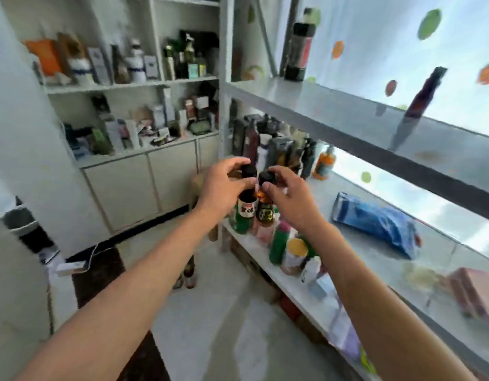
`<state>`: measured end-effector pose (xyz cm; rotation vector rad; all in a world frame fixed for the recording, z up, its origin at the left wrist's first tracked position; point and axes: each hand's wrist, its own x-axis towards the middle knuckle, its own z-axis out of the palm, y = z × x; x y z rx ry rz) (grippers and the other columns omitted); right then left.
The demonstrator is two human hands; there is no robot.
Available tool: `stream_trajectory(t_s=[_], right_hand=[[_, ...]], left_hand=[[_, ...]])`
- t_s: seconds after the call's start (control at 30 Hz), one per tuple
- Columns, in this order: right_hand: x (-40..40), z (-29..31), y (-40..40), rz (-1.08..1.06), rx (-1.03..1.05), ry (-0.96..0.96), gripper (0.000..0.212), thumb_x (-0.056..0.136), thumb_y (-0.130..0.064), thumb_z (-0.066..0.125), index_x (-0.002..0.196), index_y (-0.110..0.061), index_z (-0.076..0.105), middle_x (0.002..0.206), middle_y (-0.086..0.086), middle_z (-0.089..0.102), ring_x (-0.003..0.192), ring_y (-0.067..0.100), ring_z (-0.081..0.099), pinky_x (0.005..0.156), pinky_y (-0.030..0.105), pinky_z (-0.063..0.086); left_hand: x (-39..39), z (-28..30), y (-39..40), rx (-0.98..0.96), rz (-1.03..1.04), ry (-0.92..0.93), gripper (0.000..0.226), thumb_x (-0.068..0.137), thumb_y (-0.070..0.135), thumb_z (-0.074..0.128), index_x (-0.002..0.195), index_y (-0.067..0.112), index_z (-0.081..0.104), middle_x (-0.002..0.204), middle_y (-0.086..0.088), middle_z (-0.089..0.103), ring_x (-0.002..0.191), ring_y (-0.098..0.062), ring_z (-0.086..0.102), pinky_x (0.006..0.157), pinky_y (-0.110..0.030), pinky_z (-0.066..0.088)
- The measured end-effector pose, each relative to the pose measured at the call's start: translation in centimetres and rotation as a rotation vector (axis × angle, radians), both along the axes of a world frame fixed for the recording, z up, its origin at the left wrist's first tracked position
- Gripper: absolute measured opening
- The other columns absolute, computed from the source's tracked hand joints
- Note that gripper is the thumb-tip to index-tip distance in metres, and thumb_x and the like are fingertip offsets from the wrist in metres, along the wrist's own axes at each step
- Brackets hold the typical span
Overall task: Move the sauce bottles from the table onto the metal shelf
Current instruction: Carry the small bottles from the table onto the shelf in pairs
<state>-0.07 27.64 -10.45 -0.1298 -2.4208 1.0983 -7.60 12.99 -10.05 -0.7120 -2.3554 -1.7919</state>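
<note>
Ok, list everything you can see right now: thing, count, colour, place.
held bottles: two, dark with black caps, at the shelf's near end
metal shelf: one, grey, right side
dark bottles: a blurred cluster, far end of middle tier
orange bottle: one, beside that cluster
tall bottle: one, dark, top tier
blue bag: one, lying on middle tier
green bottles: several, front edge
cabinet: one, white, cluttered, left
left hand: gripping one cap
right hand: gripping the other

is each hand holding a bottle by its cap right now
Yes, the left hand pinches the cap of the white-labelled bottle, and the right hand pinches the yellow-labelled bottle.
</note>
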Motion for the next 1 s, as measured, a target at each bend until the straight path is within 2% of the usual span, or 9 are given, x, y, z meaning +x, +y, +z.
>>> stream_trajectory(t_s=[0.1,0.13,0.23,0.37,0.5,0.6,0.7,0.83,1.0], right_hand=[[2.7,2.1,5.0,-0.171,0.007,0.021,0.033,0.092,-0.022,0.065,0.124,-0.015,0.061,0.099,-0.006,0.066,0.086,0.006,0.062,0.083,0.021,0.050],[3.7,2.7,6.7,-0.217,0.017,0.042,0.032,0.092,-0.022,0.065,0.123,-0.017,0.062,0.097,-0.006,0.067,0.085,0.006,0.062,0.082,0.020,0.050],[6.5,4.8,11.2,-0.323,0.052,0.101,0.027,0.091,-0.024,0.065,0.118,-0.020,0.065,0.100,-0.004,0.070,0.092,0.013,0.064,0.084,0.033,0.052],[9.7,7.5,16.2,-0.461,0.064,0.167,0.029,0.091,-0.024,0.066,0.119,-0.019,0.064,0.101,-0.003,0.071,0.094,0.014,0.065,0.084,0.029,0.050],[12.0,9.7,20.3,-0.540,0.108,0.233,0.025,0.090,-0.020,0.067,0.115,-0.016,0.066,0.094,-0.005,0.069,0.091,0.011,0.064,0.086,0.032,0.051],[12.7,10.6,23.1,-0.575,0.133,0.281,0.021,0.091,-0.019,0.066,0.111,-0.018,0.067,0.092,-0.008,0.068,0.090,0.011,0.065,0.084,0.037,0.054],[12.5,11.1,25.8,-0.628,0.107,0.290,0.023,0.091,-0.023,0.064,0.114,-0.018,0.066,0.091,-0.005,0.069,0.090,0.017,0.066,0.082,0.045,0.055],[11.9,11.9,27.8,-0.646,0.083,0.272,0.025,0.092,-0.029,0.061,0.114,-0.017,0.064,0.091,0.002,0.071,0.088,0.023,0.066,0.075,0.051,0.057],[10.8,13.4,30.1,-0.689,0.166,0.274,0.022,0.096,-0.022,0.057,0.111,-0.007,0.063,0.100,0.010,0.071,0.094,0.027,0.063,0.081,0.037,0.050]], left_hand=[[1.0,2.0,6.2,0.014,-0.125,0.046,0.044,0.072,0.009,0.083,0.113,0.015,0.068,0.104,0.000,0.069,0.096,-0.011,0.065,0.088,-0.024,0.052],[1.5,2.8,8.2,0.030,-0.178,0.056,0.043,0.073,0.009,0.082,0.113,0.015,0.068,0.103,0.002,0.069,0.095,-0.010,0.065,0.088,-0.024,0.052],[3.1,4.9,13.5,0.084,-0.339,0.062,0.037,0.077,0.009,0.079,0.110,0.017,0.067,0.098,0.006,0.069,0.089,-0.002,0.065,0.082,-0.020,0.052],[4.9,7.6,19.7,0.119,-0.437,0.155,0.039,0.078,0.013,0.078,0.115,0.014,0.068,0.105,0.005,0.071,0.093,0.000,0.065,0.080,-0.007,0.047],[6.6,9.7,25.2,0.168,-0.471,0.271,0.032,0.077,0.011,0.078,0.109,0.013,0.072,0.101,0.005,0.072,0.082,0.012,0.062,0.078,-0.001,0.044],[7.1,10.7,28.6,0.207,-0.486,0.332,0.030,0.078,0.011,0.078,0.108,0.013,0.073,0.101,0.004,0.073,0.083,0.008,0.064,0.081,-0.004,0.045],[7.1,11.1,31.6,0.222,-0.489,0.376,0.031,0.079,0.010,0.077,0.109,0.012,0.072,0.100,0.006,0.072,0.084,0.009,0.064,0.083,-0.005,0.045],[6.7,11.2,34.3,0.196,-0.475,0.395,0.031,0.080,0.010,0.076,0.110,0.011,0.070,0.104,0.002,0.073,0.094,-0.002,0.067,0.086,-0.010,0.047],[4.9,12.2,37.1,0.178,-0.438,0.391,0.028,0.081,0.010,0.076,0.109,0.009,0.069,0.105,0.000,0.072,0.096,-0.008,0.067,0.086,-0.013,0.048]])
